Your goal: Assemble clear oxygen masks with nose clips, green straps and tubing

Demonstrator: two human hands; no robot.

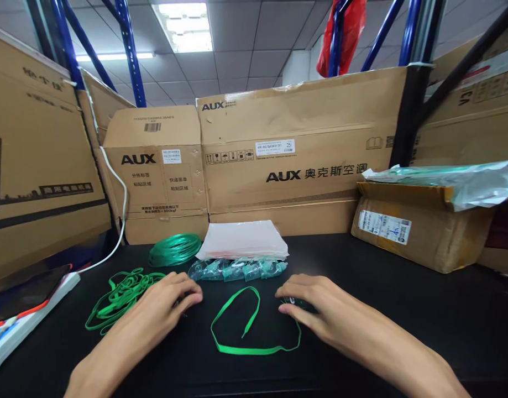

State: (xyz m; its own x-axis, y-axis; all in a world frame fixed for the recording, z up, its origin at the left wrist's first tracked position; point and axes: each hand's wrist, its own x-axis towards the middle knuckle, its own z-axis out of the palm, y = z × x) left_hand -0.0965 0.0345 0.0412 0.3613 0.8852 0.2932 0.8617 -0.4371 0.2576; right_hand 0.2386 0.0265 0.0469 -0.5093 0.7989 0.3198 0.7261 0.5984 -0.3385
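Observation:
My left hand is low over the black table, its fingers curled and thumb close to the index finger. Whatever it may hold is hidden. Beside it lies a tangled heap of flat green cord. My right hand curves over a small dark, see-through object with a white mark, mostly covered by the fingers. A single flat green cord loops on the table between my hands, and one end runs under my right hand. Behind it is a row of clear teal plastic pieces.
A coil of green tubing and a stack of white sheets lie farther back. Large cardboard panels wall the rear. An open carton with plastic bags stands right; a phone and white cable are left.

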